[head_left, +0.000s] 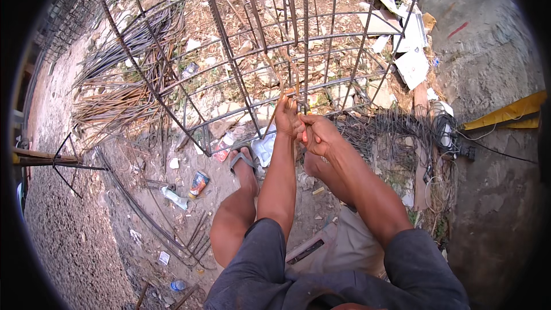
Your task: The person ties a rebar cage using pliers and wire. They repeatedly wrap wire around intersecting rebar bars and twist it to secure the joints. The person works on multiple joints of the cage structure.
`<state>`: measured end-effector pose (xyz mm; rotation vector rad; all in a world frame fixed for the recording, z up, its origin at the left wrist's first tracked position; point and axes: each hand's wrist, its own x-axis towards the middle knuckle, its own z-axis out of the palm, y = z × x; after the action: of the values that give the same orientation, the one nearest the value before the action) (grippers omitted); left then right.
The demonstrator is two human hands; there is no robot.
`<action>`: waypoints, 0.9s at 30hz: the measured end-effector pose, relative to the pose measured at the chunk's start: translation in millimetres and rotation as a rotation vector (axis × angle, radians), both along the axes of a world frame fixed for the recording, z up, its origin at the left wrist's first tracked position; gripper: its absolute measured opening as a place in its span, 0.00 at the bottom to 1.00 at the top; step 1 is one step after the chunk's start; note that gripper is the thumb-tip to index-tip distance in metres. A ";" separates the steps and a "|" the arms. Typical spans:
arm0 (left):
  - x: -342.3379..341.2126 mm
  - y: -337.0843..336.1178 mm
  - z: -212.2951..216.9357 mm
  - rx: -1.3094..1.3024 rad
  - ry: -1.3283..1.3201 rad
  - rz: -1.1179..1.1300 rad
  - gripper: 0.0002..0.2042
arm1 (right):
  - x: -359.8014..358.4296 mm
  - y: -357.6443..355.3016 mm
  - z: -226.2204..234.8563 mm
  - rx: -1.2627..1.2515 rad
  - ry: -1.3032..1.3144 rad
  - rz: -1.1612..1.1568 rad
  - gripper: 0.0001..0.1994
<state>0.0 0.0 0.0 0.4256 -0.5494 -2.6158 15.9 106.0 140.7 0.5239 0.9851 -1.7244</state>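
A tall cage of rusty steel reinforcing bars [229, 57] leans in front of me, its long bars crossed by thinner square ties. My left hand [287, 116] is raised to a bar crossing near the cage's lower edge and pinches a thin tie wire there. My right hand [317, 135] is just beside it, fingers closed around a small tool handle at the same crossing; the tool's tip is hidden by my fingers. Both forearms rise from the lower edge. My bare knee and a foot in a sandal [244, 161] show below.
Loose rebar bundles [126, 80] lie on the dirt at left. A tangle of dark tie wire [390, 132] sits at right, next to white paper scraps [410, 63] and a concrete wall. Cans, a bottle and litter dot the ground. A yellow strip [508, 113] lies at far right.
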 end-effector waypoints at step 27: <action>-5.3 7.5 2.6 -0.001 -0.174 0.042 0.13 | -30.0 -42.9 85.9 1.287 1.636 0.664 0.27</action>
<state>-5.3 7.5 2.6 0.6616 -0.5906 -2.5530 -14.1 63.1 226.5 -0.6635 2.9549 -0.3710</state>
